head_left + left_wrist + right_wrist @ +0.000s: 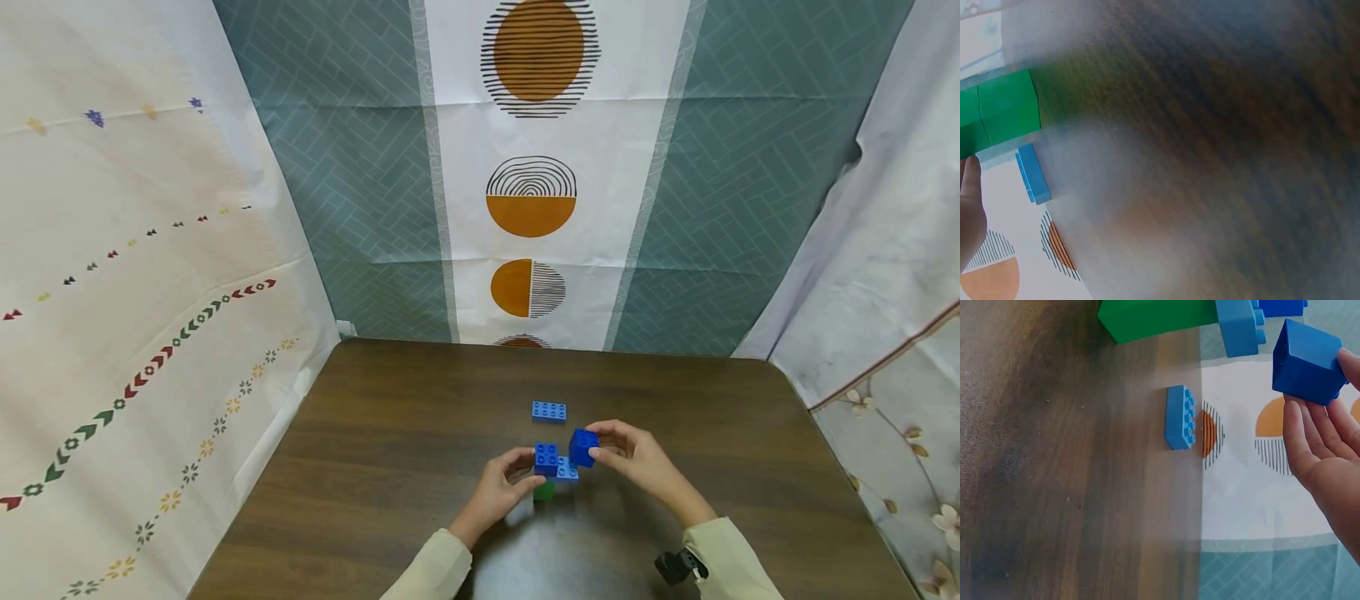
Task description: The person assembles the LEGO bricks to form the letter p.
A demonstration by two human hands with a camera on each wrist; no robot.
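Observation:
A stack of toy building bricks stands on the table in front of me. Its green bricks are at the bottom, a light blue brick lies over them, and a dark blue brick sits on top at the left. My left hand grips the stack from the left, thumb and fingers around its side. Between thumb and fingertips, my right hand pinches a second dark blue brick, raised just right of the stack with its studs turned sideways in the right wrist view.
Behind the stack, a loose light blue brick lies on the brown wooden table. Patterned cloths hang around the table's back and sides, among them a teal and white one. A small black device is at the right sleeve.

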